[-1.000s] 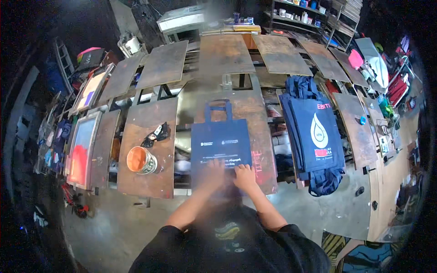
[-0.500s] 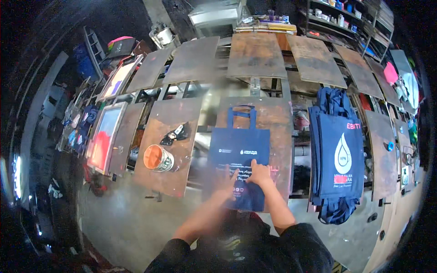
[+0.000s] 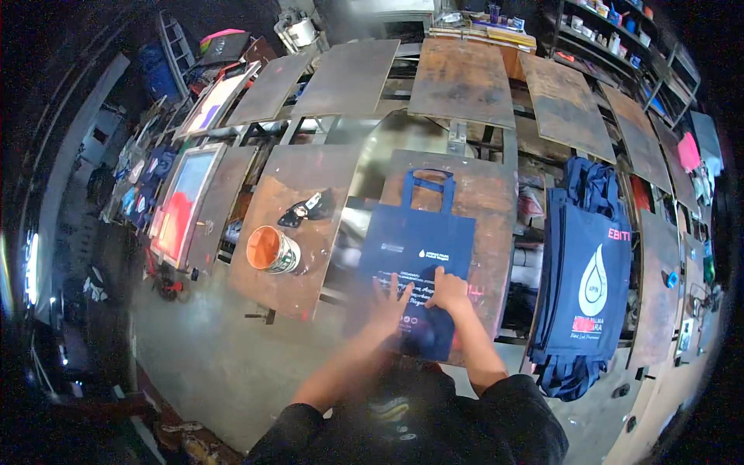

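Observation:
A navy tote bag (image 3: 426, 232) with white print lies flat on a brown board (image 3: 494, 186), its handle loop pointing away from me. On its lower half rests my left hand (image 3: 390, 304), fingers spread and somewhat blurred. Just right of it, my right hand (image 3: 451, 290) touches the bag with its index finger stretched forward and thumb out to the side. Neither hand grips anything. Over the lower print the hands cover part of the lettering.
To the right, a stack of printed navy bags (image 3: 583, 271) lies on another board. Left of me, a paint bucket (image 3: 273, 249) with orange inside stands near a crumpled black item (image 3: 305, 209). A framed screen (image 3: 184, 205) with red paint leans farther left. More boards (image 3: 461, 77) line the back.
The view has shifted, so the boards and bags appear displaced. Both hands remain on the bag; the left hand's fingers look more spread and less smeared than before.

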The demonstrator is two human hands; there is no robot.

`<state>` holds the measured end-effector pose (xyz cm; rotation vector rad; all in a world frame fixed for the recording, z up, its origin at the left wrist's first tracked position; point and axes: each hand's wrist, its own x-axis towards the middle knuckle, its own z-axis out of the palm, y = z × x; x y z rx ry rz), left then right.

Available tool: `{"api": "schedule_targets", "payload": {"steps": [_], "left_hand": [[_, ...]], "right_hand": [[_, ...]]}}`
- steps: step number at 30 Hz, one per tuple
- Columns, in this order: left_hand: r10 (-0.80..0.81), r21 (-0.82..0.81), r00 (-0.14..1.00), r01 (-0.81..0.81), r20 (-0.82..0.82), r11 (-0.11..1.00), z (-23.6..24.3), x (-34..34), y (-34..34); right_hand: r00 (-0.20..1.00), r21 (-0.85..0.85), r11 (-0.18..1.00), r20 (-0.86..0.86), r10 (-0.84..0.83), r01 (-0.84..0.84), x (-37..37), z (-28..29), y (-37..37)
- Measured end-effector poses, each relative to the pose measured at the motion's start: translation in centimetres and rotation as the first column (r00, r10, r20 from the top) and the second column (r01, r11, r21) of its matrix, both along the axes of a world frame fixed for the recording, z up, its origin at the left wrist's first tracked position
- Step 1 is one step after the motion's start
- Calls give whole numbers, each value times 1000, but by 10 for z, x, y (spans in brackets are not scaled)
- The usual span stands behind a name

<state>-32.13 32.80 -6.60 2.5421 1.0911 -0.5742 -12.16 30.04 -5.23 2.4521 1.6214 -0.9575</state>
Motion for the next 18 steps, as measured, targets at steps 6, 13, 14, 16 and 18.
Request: {"api": "schedule_targets", "payload": {"steps": [6,13,14,16,18], "left_hand": [[-8,120,996,-3,94,993,-17,-5,-2],[23,108,998,-17,-55,994,-10,3,6],[75,44,994,-72,-81,996,-8,7,9],[53,145,996,-62,65,987,-16,-4,0],[51,-32,997,-49,54,998,-13,-5,-1]], "right_hand": [[1000,-41,999,-18,12,-13,1,-3,7],[976,227,965,-139,168,-133,-30,31,73],[933,374,888,-130,337,-268,-39,21,85],[863,529,759,-93,496,-379,-56,5,104],[769,330,759,-132,626,-561,-71,-18,107]]}}
